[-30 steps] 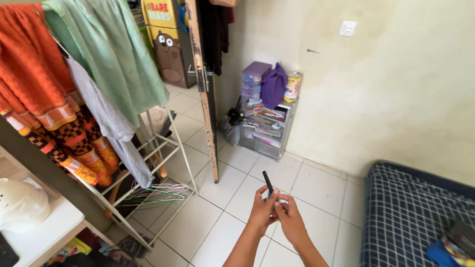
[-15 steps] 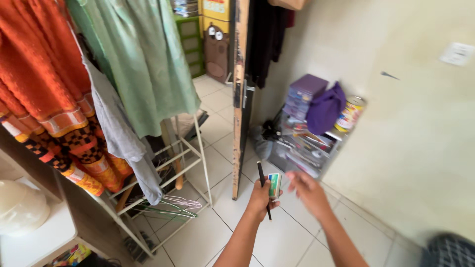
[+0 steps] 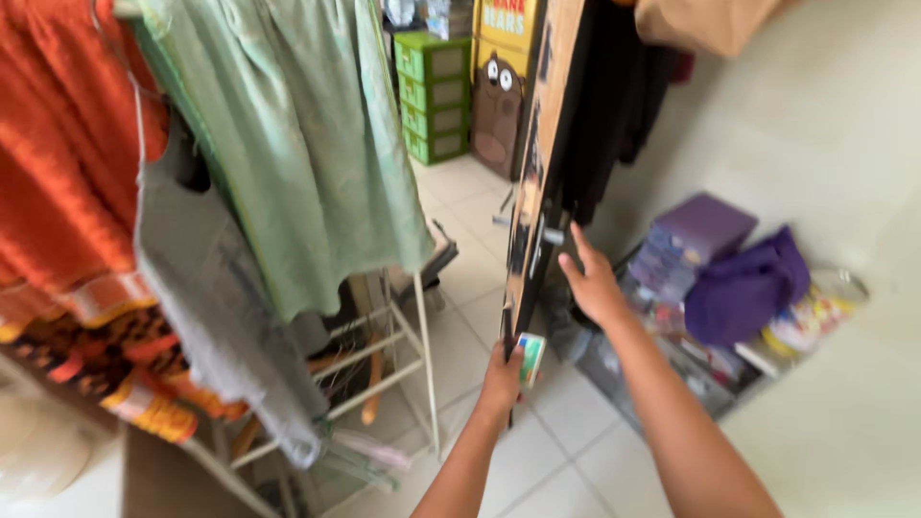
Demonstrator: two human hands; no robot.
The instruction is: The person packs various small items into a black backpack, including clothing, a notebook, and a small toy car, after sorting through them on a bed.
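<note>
Up by the door handle (image 3: 551, 233), the right hand (image 3: 593, 280) stretches forward with fingers spread wide. Lower down, the left hand (image 3: 504, 376) grips a small green-and-white packet (image 3: 530, 358) and a thin black pen, just beside the door (image 3: 537, 163) edge.

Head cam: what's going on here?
A person stands at a partly open door. Their right hand is open, fingers at the door handle. Their left hand grips a small green-and-white pack and a thin dark stick; what they are is too blurred to tell. A drying rack draped with a green cloth stands to the left, a purple bag on cluttered shelves to the right.
</note>
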